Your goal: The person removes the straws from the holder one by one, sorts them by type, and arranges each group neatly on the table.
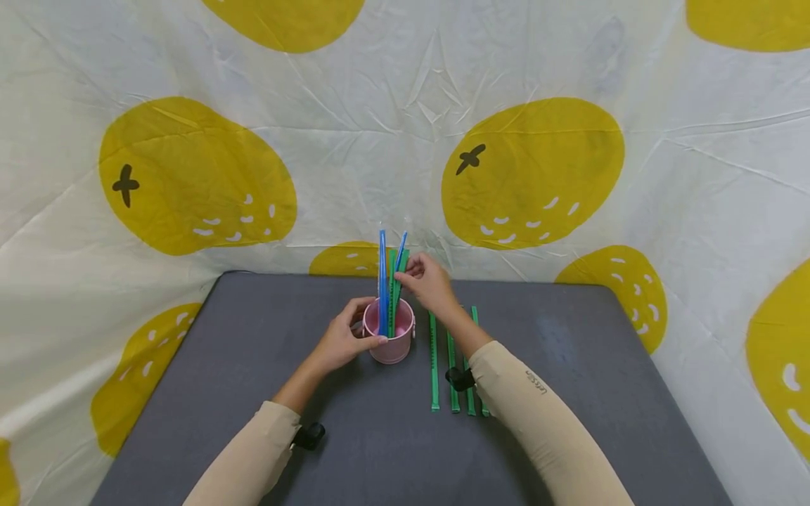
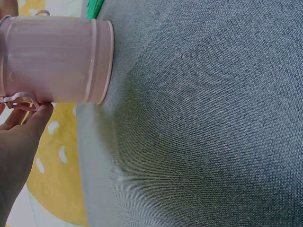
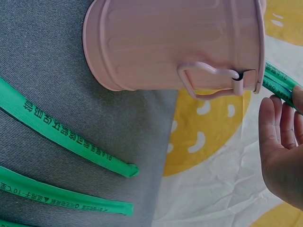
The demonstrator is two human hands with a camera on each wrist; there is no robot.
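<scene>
A small pink metal bucket (image 1: 391,351) with side handles stands upright on the table. My left hand (image 1: 344,339) grips it from the left, thumb at the front rim and fingers round the far side. Blue wrapped straws (image 1: 382,281) and green paper-wrapped straws (image 1: 391,302) stand in the bucket, tops above the rim. My right hand (image 1: 432,281) pinches green straws near their upper end, just above the rim; the right wrist view shows these straws (image 3: 277,84) between thumb and fingers. How many it pinches I cannot tell. The lower ends are hidden by the bucket wall.
Several green wrapped straws (image 1: 434,372) lie side by side on the dark grey table (image 1: 253,365), right of the bucket and partly under my right forearm. A white cloth (image 1: 373,169) with yellow fruit prints hangs behind the table's far edge.
</scene>
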